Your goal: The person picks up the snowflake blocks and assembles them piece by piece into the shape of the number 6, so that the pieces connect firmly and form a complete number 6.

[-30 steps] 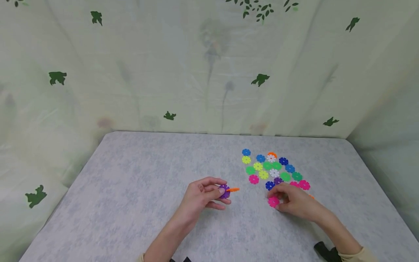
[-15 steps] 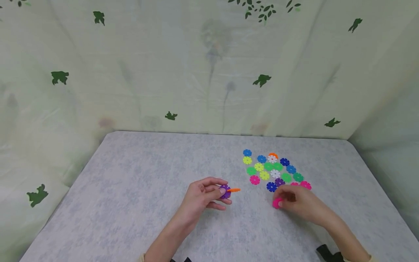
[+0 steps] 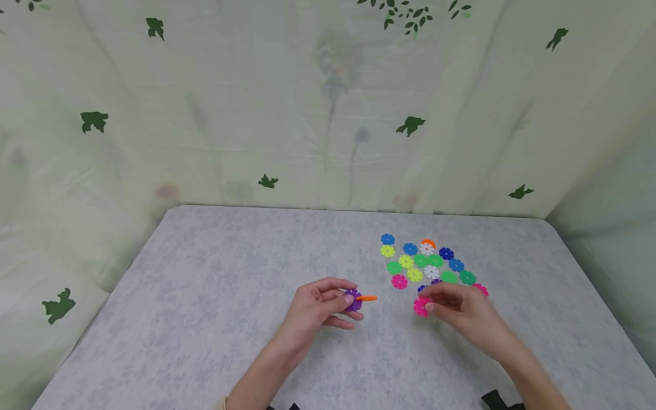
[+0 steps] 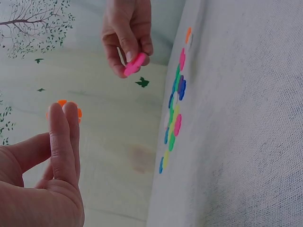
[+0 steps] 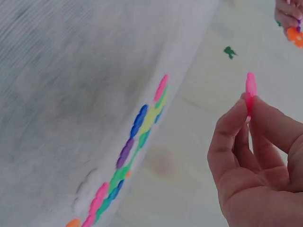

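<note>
In the head view my left hand (image 3: 320,304) pinches a purple notched plastic disc (image 3: 353,300) between thumb and fingers. An orange disc (image 3: 367,298) is joined edge-on to the purple one and sticks out to the right; in the right wrist view the orange disc (image 5: 296,37) shows its face. To the right, my right hand (image 3: 463,313) pinches a pink notched disc (image 3: 421,306) by its edge with thumb and fingertips. The right wrist view has this pink disc (image 5: 251,92) edge-on, above the fingertips. A gap separates the pink disc from the joined pair.
Several loose notched discs lie flat behind my right hand, among them a yellow disc (image 3: 406,261), a pink disc (image 3: 399,281) and a white disc (image 3: 431,272). They rest on a grey cloth-covered table (image 3: 215,273). A pale printed curtain (image 3: 220,114) hangs behind and at both sides.
My right hand, low by the loose discs earlier, has come up and a little left with the pink disc, which now faces the camera. My left hand has hardly moved.
</note>
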{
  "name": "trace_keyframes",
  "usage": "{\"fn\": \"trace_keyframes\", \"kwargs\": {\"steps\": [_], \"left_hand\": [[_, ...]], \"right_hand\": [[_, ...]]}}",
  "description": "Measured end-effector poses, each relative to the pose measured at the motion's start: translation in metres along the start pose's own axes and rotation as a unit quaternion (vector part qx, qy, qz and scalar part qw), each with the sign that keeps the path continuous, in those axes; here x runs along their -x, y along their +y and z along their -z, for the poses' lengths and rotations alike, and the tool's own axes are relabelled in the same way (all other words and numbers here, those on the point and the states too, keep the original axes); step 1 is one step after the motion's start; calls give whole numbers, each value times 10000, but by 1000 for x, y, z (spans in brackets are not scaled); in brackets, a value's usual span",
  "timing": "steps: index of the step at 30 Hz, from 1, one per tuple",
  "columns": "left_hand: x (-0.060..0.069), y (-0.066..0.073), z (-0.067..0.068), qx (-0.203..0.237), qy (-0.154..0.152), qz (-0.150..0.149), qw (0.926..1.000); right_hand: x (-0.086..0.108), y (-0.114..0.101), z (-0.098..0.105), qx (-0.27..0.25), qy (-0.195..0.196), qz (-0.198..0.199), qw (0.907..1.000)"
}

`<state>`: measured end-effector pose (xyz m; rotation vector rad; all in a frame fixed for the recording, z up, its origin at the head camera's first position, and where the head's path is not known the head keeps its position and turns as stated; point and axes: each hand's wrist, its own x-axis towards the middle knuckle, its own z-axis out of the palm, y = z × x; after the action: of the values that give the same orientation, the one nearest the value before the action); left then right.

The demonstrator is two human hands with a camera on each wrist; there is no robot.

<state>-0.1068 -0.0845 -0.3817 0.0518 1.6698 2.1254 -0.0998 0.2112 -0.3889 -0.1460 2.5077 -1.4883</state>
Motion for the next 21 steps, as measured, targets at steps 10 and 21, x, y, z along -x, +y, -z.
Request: {"fn": "trace_keyframes", "kwargs": {"steps": [10, 21], "left_hand": [[1, 0, -1, -13, 14, 42, 10000], [3, 1, -3, -78, -44, -107, 9999]], "right_hand": [[8, -30, -17, -513, 554, -34, 9971], [13, -47, -45, -1086, 1066, -86, 9883]]}}
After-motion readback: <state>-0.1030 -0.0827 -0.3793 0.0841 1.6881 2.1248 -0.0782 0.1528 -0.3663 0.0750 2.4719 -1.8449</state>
